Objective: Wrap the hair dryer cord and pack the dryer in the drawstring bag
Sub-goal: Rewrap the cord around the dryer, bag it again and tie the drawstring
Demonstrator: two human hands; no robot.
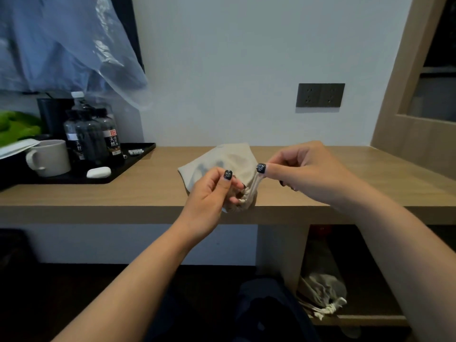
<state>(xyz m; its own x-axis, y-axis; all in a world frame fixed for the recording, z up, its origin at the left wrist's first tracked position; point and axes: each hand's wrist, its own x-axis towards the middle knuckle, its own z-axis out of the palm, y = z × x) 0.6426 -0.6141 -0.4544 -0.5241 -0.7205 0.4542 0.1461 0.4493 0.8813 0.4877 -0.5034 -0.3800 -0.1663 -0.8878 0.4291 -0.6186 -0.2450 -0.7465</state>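
Wooden desk point(345, 169) under a plain white wall is where I am working, with a double wall socket point(320, 95) above it and a black tray point(138, 154) of water bottles point(98, 139) and a mug point(50, 157) off to my left; the beige drawstring bag point(222, 161) is lying at the front edge, its mouth already gathered tight toward me; I am judging the dryer and its wrapped cord to be inside, since the bag is bulging and neither is showing, so only the final cinch seems left; my left hand point(209, 196) is pinching the puckered neck between thumb and curled fingers; my right hand point(308, 174) is pinching the drawstring point(255, 185) just beside it and drawing it taut up and to the right; the bag is sitting directly between and beneath both hands, touching the left one.
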